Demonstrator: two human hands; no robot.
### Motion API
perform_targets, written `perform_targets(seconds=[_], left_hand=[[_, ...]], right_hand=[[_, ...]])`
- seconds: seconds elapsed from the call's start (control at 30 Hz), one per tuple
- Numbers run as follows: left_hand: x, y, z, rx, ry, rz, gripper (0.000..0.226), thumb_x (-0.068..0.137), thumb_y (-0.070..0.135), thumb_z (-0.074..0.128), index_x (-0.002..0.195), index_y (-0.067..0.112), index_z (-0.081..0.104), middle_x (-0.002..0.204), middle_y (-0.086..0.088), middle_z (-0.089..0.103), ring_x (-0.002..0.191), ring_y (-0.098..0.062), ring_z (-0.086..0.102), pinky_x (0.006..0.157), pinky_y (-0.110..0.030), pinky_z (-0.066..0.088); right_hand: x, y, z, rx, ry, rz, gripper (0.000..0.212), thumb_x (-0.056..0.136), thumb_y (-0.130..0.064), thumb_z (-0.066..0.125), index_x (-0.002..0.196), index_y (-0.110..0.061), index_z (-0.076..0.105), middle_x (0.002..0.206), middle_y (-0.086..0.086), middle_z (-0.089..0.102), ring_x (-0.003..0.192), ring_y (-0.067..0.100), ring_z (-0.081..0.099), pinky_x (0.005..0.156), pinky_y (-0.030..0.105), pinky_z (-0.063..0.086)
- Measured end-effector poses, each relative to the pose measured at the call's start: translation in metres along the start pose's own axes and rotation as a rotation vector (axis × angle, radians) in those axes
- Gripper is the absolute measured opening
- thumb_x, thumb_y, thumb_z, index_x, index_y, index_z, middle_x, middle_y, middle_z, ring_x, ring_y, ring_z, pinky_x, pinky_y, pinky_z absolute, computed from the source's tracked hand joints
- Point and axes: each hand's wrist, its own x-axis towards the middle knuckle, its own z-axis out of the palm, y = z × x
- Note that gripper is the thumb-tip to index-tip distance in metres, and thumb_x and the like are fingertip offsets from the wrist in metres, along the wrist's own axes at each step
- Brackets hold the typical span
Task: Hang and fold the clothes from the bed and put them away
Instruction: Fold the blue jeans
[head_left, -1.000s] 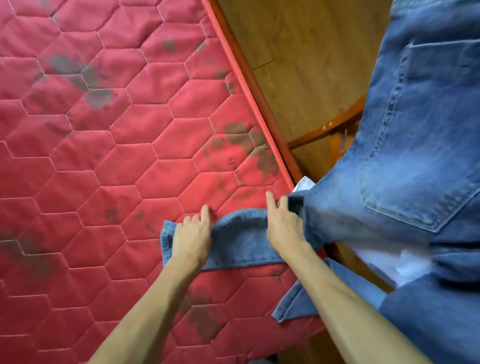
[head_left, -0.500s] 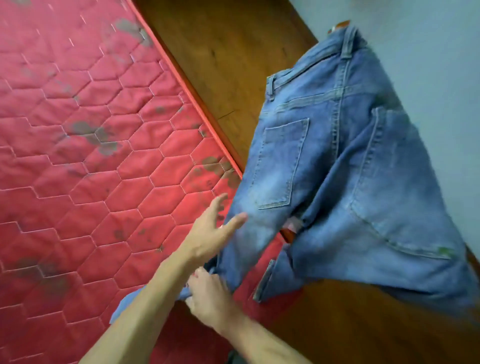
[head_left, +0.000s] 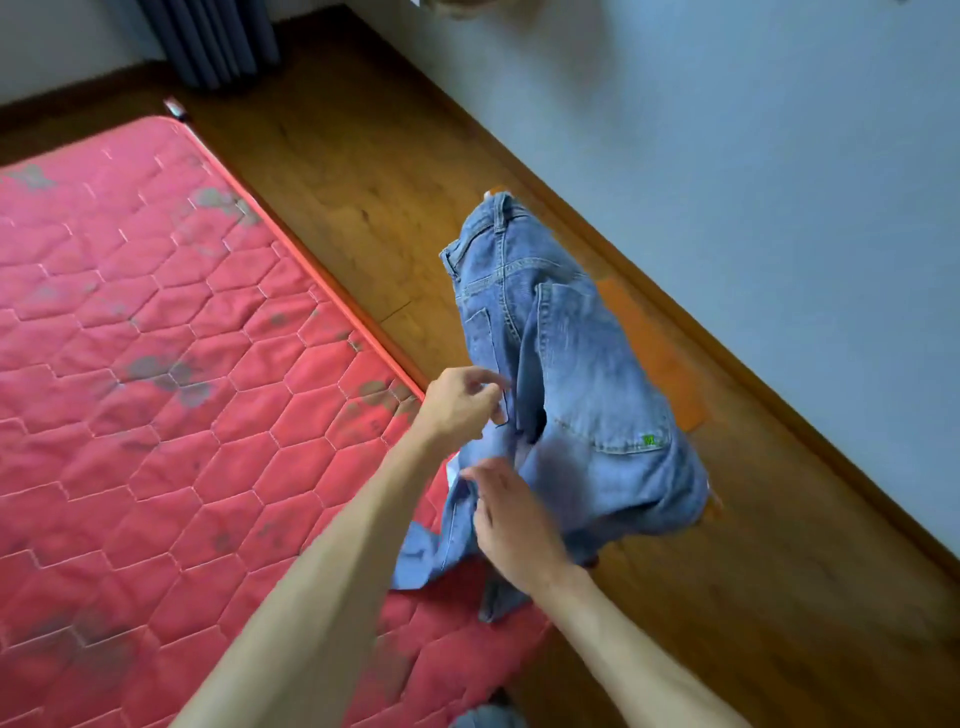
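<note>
Both hands are off the hem they pinned flat a second ago. The leg is bunched now, so I'd say the fold isn't set.

- **Jeans:** blue denim jeans (head_left: 587, 374) drape an orange wooden frame (head_left: 649, 353), legs trailing onto the red quilted mattress (head_left: 156, 364).
- **Left hand** (head_left: 460, 408): loosely curled at the pocket, can't tell if it grips.
- **Right hand** (head_left: 517, 525): flat on the leg.
- **Count:** one jeans, two hands.

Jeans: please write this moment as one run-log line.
step: hang jeans; jeans: draped over orange support, legs on mattress; left hand: touching jeans; right hand: on leg; grips: unclear
</note>
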Motion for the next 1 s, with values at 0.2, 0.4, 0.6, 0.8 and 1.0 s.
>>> perform_targets(seconds=[0.2, 0.4, 0.6, 0.8, 1.0], left_hand=[[0.014, 0.037, 0.010, 0.071, 0.086, -0.005, 0.068, 0.084, 0.065, 0.052, 0.076, -0.001, 0.064, 0.068, -0.010, 0.061, 0.080, -0.031, 0.066, 0.077, -0.042, 0.055], [0.024, 0.037, 0.021, 0.090, 0.146, 0.079, 0.032, 0.092, 0.030, 0.058, 0.078, 0.002, 0.063, 0.079, -0.014, 0.072, 0.081, -0.033, 0.068, 0.077, -0.045, 0.056], [-0.003, 0.042, -0.003, 0.201, -0.016, 0.147, 0.024, 0.080, 0.031, 0.052, 0.063, 0.015, 0.053, 0.061, 0.001, 0.061, 0.063, -0.021, 0.057, 0.063, -0.032, 0.044], [-0.071, 0.057, -0.070, 0.122, -0.397, -0.104, 0.020, 0.095, 0.019, 0.064, 0.082, 0.005, 0.070, 0.073, -0.002, 0.067, 0.069, -0.009, 0.063, 0.073, -0.028, 0.054], [-0.114, 0.064, -0.124, 0.175, 0.137, -0.001, 0.066, 0.057, 0.031, 0.056, 0.118, 0.006, 0.059, 0.115, -0.007, 0.062, 0.106, -0.022, 0.060, 0.095, -0.043, 0.052]], right_hand=[[0.030, -0.025, -0.135, 0.060, 0.477, -0.081, 0.028, 0.085, -0.001, 0.057, 0.109, -0.010, 0.069, 0.112, 0.003, 0.062, 0.101, 0.017, 0.061, 0.089, 0.030, 0.050], [0.071, 0.006, -0.177, -0.118, 0.257, 0.248, 0.064, 0.085, -0.051, 0.070, 0.133, -0.013, 0.055, 0.129, 0.011, 0.055, 0.117, 0.031, 0.052, 0.098, 0.036, 0.041], [0.070, 0.013, -0.165, -0.050, 0.424, 0.135, 0.038, 0.085, -0.044, 0.074, 0.076, -0.010, 0.060, 0.079, -0.003, 0.049, 0.075, 0.023, 0.051, 0.060, 0.029, 0.030], [0.053, -0.027, -0.171, 0.001, 0.536, -0.091, 0.030, 0.073, -0.024, 0.086, 0.062, -0.009, 0.061, 0.068, -0.001, 0.055, 0.067, 0.024, 0.056, 0.051, 0.032, 0.040], [0.023, -0.123, -0.194, 0.325, 0.534, -0.440, 0.015, 0.074, -0.015, 0.086, 0.076, -0.008, 0.073, 0.076, -0.001, 0.063, 0.075, 0.019, 0.060, 0.071, 0.025, 0.049]])
